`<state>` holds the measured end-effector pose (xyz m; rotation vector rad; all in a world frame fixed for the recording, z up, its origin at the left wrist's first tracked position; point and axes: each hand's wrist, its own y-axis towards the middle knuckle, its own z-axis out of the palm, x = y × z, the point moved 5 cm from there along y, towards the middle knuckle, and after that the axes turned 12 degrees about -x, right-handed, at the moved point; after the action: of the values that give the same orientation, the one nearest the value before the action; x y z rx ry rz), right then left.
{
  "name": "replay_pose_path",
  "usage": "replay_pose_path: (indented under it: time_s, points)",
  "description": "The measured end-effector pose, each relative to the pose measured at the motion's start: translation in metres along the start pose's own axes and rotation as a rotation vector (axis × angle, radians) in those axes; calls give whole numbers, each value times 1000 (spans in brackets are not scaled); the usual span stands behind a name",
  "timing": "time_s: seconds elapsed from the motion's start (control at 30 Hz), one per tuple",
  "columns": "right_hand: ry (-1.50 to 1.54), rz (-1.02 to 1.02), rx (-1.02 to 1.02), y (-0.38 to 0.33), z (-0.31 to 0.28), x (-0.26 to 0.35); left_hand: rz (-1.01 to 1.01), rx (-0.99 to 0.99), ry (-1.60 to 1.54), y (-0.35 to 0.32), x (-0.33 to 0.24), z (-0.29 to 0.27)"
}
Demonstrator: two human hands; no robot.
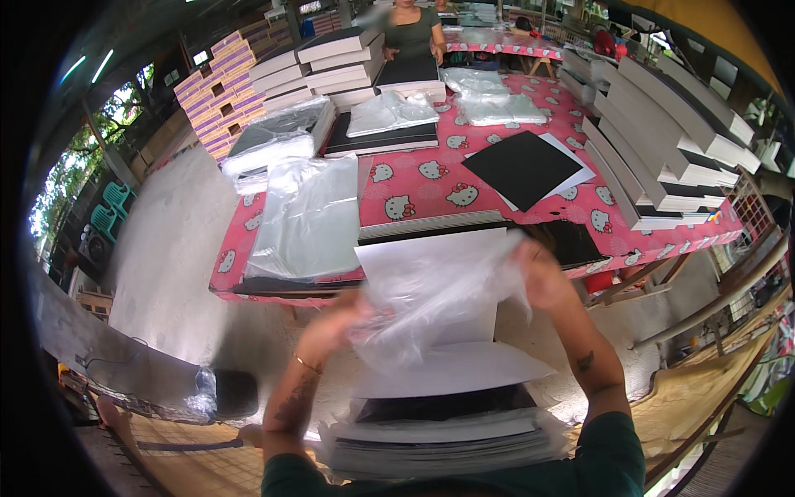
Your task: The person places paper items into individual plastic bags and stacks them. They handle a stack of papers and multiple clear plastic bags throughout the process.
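The left hand (pixel 341 318) and the right hand (pixel 540 275) are both raised at the near edge of the table, and both are grasping a sheet of clear plastic (pixel 439 290), which is crumpled and spread between them. The left hand has it by the left, near part, and the right hand by the right, farther part. Both hands are blurred, so I cannot tell how far each finger is bent. A thin bracelet (pixel 308 364) is around the left wrist.

Behind the plastic there is a white sheet (pixel 397 257), partly covered by it. Just beyond lies a stack of pale layers (pixel 435 226). Nearer to the body is a pile of layered sheets (pixel 447 447), with a black sheet (pixel 443 403) near its top.

On the table, to the left, lies a pile of clear plastic bags (pixel 306 219); to the right, a black square sheet (pixel 523 170) rests over a white one. Tall stacks of thick blocks (pixel 654 137) stand at the far right. At the far side, a co-worker (pixel 411 37) has hands at a dark-topped stack (pixel 410 83).

The pink tablecloth (pixel 397 178) is printed with white cat faces. The far-left cartons (pixel 217 103) carry purple bands; any lettering there is too small to read.
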<state>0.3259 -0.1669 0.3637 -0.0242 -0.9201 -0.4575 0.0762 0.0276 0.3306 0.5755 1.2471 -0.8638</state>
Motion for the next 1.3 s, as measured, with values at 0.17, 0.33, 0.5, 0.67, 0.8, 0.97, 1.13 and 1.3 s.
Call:
replay_pose_path:
  time_s: [0.17,0.33,0.5,0.67,0.8,0.97,1.13,1.3]
  points:
    - [-525,433,10,-12,-57,-26,239,-46,-469,-6,-8,-25]
    - [-499,43,-112,0,-30,14,184,-208,-413,29,-32,-11]
    - [-1361,-751,-403,17,-11,24,320,-697,74,43,-21,3]
    - [-1224,-486,-359,-2,-27,26,393,-578,46,33,-4,-13]
    - [-323,315,-406,-20,-32,5,-95,-279,-305,2,8,-23]
    - [-38,606,-540,-105,-127,-130,-543,-404,-587,-27,161,-46]
    - [-491,65,-885,-151,-153,-204,-346,-268,96,-64,237,-62]
    - [-544,240,-809,-162,-93,-164,36,-235,776,-87,228,-67]
